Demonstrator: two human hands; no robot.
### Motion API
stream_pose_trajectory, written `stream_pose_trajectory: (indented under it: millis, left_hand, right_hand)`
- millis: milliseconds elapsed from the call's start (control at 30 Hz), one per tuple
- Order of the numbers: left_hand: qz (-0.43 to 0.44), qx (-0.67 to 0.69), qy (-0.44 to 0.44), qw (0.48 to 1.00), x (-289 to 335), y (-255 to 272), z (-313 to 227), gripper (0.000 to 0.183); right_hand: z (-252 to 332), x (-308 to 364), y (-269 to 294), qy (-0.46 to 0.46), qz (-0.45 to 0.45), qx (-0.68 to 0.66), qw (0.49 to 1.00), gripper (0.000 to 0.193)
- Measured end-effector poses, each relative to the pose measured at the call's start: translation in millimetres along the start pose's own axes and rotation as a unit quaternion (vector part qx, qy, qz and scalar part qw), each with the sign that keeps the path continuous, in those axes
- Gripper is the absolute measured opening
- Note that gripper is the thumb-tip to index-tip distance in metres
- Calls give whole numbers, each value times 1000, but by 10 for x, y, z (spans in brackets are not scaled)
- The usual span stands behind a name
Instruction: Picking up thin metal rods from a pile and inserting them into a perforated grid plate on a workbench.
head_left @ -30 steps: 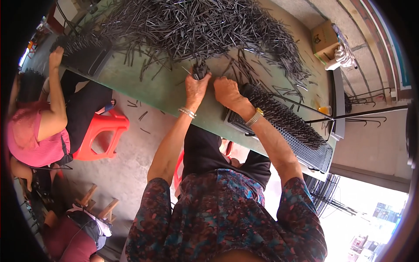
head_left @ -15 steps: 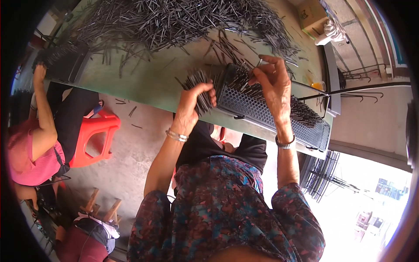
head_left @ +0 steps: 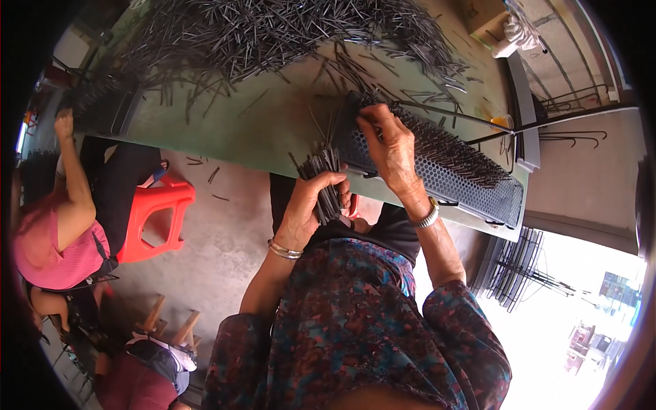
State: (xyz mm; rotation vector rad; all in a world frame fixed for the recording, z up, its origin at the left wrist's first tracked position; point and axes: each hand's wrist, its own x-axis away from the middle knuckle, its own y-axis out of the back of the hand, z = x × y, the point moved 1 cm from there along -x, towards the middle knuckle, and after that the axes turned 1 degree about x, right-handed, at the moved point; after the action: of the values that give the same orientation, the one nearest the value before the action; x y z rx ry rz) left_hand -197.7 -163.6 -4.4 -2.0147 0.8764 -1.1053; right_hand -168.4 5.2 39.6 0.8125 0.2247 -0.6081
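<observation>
My left hand point(head_left: 306, 205) is closed around a bundle of thin dark rods point(head_left: 328, 181), held upright at the table's near edge. To its right lies a long dark rack point(head_left: 478, 196) with a honeycomb of holes. Rows of similar rods point(head_left: 451, 147) stick out of its upper side. My right hand point(head_left: 391, 152) hovers over the rack's left end with thumb and fingers pinched together. Whatever sits between those fingertips is too small to make out.
A large heap of loose dark rods point(head_left: 273, 34) covers the far part of the green table point(head_left: 225, 130). On the left, a co-worker's hand point(head_left: 64, 123) is beside another dark rack. A red stool point(head_left: 137, 239) stands on the floor. A metal bar point(head_left: 574, 119) crosses at the right.
My right hand has moved left and nearer to the rack's left end. My left hand, still gripping the bundle, has shifted slightly down and to the right.
</observation>
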Motion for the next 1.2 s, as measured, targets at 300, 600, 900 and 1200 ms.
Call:
stream_pose_trajectory:
  millis: [300, 600, 900, 1200]
  left_hand:
    - [25, -40, -1, 999, 12, -159, 137, 18]
    - [88, -77, -16, 993, -62, -125, 282, 14]
    - [25, -75, -17, 997, -32, -205, 307, 15]
    - [-5, -122, -19, 992, 19, -251, 257, 18]
  right_hand:
    - [88, 45, 72, 11, -44, 2, 999, 17]
    - [-25, 348, 498, -235, 278, -232, 902, 29]
    - [-30, 441, 488, -298, 237, -289, 878, 18]
    - [-13, 453, 475, -300, 218, -323, 871, 14]
